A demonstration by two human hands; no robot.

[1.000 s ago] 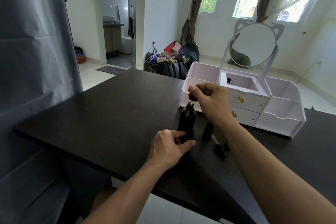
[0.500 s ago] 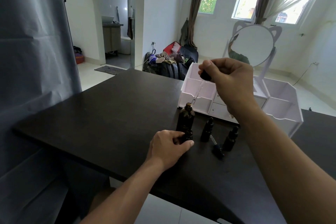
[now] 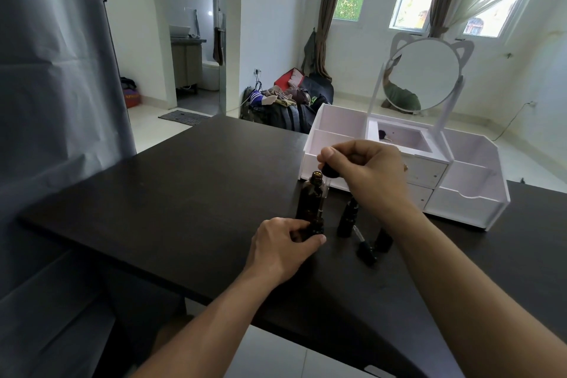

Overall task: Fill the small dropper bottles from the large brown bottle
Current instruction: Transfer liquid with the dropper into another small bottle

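The large brown bottle (image 3: pixel 310 199) stands uncapped on the dark table (image 3: pixel 184 193). Just in front of it, my left hand (image 3: pixel 282 245) grips a small dark dropper bottle (image 3: pixel 317 226) standing on the table. My right hand (image 3: pixel 371 175) pinches the black bulb of a dropper (image 3: pixel 329 174). Its glass pipette points down to the mouth of that small bottle. A second small capped bottle (image 3: pixel 348 219) stands to the right. A third (image 3: pixel 383 239) is partly hidden by my right forearm. A loose dropper cap (image 3: pixel 365 250) lies on its side between them.
A white cosmetic organiser (image 3: pixel 466 202) with drawers and a round cat-ear mirror (image 3: pixel 422 74) stands right behind the bottles. A grey curtain (image 3: pixel 46 101) hangs at the left. The table's near edge runs just under my forearms.
My right hand drew the dropper up out of the large brown bottle, then lowered it over the small bottle in my left hand. The left hand stayed put.
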